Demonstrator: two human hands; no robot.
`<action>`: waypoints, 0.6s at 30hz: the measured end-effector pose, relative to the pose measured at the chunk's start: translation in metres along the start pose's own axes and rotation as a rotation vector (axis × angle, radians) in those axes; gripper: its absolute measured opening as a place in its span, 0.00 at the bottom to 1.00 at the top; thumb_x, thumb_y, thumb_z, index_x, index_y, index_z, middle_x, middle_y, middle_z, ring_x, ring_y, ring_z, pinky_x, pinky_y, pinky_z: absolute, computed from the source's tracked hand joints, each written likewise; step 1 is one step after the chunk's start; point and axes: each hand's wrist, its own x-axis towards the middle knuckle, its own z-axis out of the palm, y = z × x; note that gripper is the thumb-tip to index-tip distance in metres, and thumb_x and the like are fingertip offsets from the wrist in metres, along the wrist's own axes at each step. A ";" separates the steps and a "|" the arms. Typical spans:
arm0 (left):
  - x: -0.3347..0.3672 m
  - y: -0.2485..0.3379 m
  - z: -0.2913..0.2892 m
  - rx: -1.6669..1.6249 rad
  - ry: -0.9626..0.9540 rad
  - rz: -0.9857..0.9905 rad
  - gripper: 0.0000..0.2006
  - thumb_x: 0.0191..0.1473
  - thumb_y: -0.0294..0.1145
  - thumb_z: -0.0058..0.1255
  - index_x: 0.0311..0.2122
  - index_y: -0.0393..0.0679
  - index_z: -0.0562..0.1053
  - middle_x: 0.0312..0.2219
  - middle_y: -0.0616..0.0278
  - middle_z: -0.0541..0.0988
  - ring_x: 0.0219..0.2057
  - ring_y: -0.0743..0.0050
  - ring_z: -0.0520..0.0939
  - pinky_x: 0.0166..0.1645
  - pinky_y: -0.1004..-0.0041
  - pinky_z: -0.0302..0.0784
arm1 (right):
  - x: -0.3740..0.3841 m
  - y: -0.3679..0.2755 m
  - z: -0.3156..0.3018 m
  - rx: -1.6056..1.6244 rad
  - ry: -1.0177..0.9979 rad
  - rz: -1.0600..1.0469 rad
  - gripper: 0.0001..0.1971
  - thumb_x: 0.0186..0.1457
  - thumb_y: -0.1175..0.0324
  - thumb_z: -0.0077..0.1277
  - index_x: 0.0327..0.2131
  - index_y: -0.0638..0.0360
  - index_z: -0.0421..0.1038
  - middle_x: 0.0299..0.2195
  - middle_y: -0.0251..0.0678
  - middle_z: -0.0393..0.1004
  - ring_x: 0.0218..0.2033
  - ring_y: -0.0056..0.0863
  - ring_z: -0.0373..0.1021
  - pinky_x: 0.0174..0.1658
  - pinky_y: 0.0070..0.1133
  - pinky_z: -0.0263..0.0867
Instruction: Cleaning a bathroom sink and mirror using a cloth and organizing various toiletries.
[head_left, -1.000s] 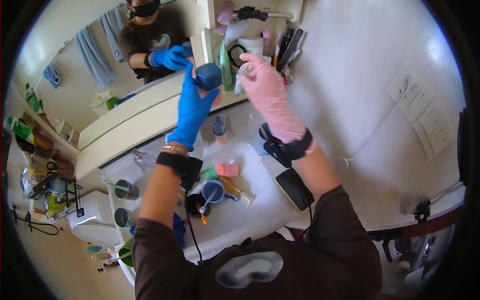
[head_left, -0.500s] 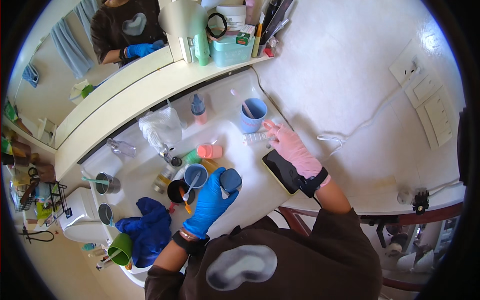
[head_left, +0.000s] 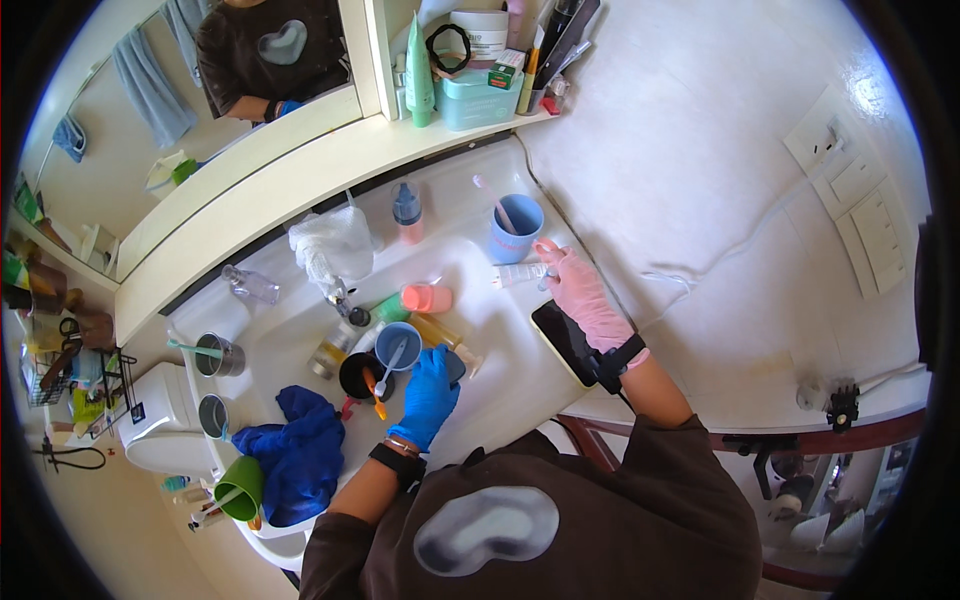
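Head view, opening on a pale wall filling the upper right. Across to a mirror at upper left, with a reflected person cut off by the upper edge. Down to a dark brown shirt along the lower edge, then up to a white sink mid-frame and a cream shelf above. Out left to a white toilet, partly hidden behind the sink, then to a crumpled royal-blue cloth at lower left.

And here, just below centre: left hand in a blue glove, curled down over a dark blue container and seemingly holding it, with only an edge showing. Right of centre: right hand in a pink glove, fingers drawn in narrow at the end of a white tube; impossible to tell whether gripping or merely touching.

Up top, right of centre, a turquoise box. Back down to a dark phone, partly covered by a black wrist strap. Slightly higher, a blue cup with a pink toothbrush inside.

On to writing: marks on tube and box, plus a white jar at the top, mostly too small or soft to make out.
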 end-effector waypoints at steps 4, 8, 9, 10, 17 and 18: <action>0.003 -0.017 0.016 -0.003 0.000 0.017 0.32 0.36 0.26 0.54 0.49 0.39 0.56 0.40 0.47 0.62 0.40 0.44 0.69 0.40 0.59 0.71 | 0.001 -0.007 -0.007 -0.101 -0.034 0.019 0.28 0.43 0.73 0.51 0.51 0.46 0.58 0.39 0.40 0.66 0.38 0.39 0.67 0.40 0.29 0.65; 0.006 -0.021 0.016 -0.004 0.011 -0.008 0.32 0.35 0.26 0.54 0.49 0.39 0.56 0.40 0.47 0.61 0.40 0.43 0.69 0.42 0.59 0.70 | 0.001 -0.007 -0.008 -0.018 0.030 0.014 0.27 0.40 0.74 0.53 0.48 0.49 0.62 0.36 0.41 0.66 0.37 0.41 0.66 0.40 0.29 0.63; 0.006 -0.020 0.014 -0.023 -0.001 -0.013 0.31 0.35 0.26 0.54 0.48 0.39 0.57 0.40 0.46 0.61 0.40 0.42 0.68 0.43 0.58 0.68 | 0.000 -0.004 -0.010 -0.048 0.017 0.017 0.27 0.40 0.72 0.54 0.48 0.47 0.61 0.37 0.41 0.66 0.37 0.40 0.67 0.40 0.30 0.64; 0.006 -0.018 0.012 -0.023 0.000 -0.012 0.31 0.35 0.26 0.54 0.48 0.39 0.57 0.40 0.46 0.61 0.40 0.42 0.68 0.43 0.58 0.68 | -0.001 -0.005 -0.012 -0.076 0.002 0.018 0.28 0.40 0.70 0.55 0.48 0.45 0.61 0.37 0.40 0.66 0.37 0.39 0.67 0.40 0.30 0.64; 0.007 -0.011 0.007 0.375 0.052 0.055 0.26 0.35 0.34 0.58 0.41 0.44 0.62 0.34 0.54 0.64 0.35 0.58 0.69 0.33 0.66 0.67 | -0.027 -0.026 -0.040 -0.151 -0.012 0.135 0.31 0.38 0.65 0.59 0.48 0.60 0.59 0.36 0.45 0.66 0.38 0.39 0.67 0.40 0.29 0.64; 0.007 -0.010 0.007 0.456 0.079 0.061 0.24 0.35 0.37 0.58 0.39 0.45 0.63 0.33 0.56 0.64 0.34 0.60 0.68 0.32 0.67 0.65 | -0.034 -0.024 -0.037 -0.183 -0.073 0.175 0.33 0.36 0.62 0.60 0.47 0.63 0.58 0.36 0.46 0.66 0.38 0.39 0.67 0.41 0.29 0.64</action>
